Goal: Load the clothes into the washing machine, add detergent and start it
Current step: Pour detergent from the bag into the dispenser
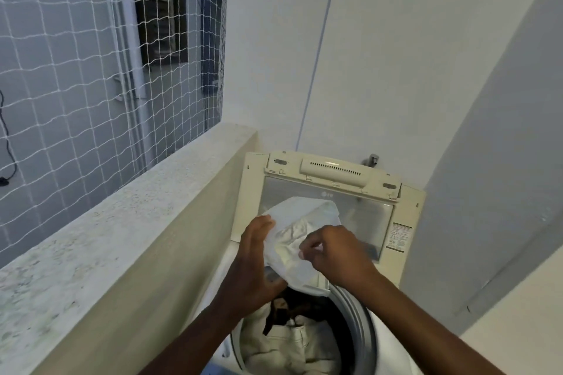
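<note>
Left hand (256,265) curled round the white pouch (300,218), right hand (335,256) pinching its edge, over the drum (361,318) rim above loaded clothes (283,341), and a jerky tear could spill detergent outside.

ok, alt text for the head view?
The left hand grips a white plastic bag and the right hand pinches it, above the open washing machine. Beige and dark clothes lie in the drum; the lid stands raised behind.
</note>
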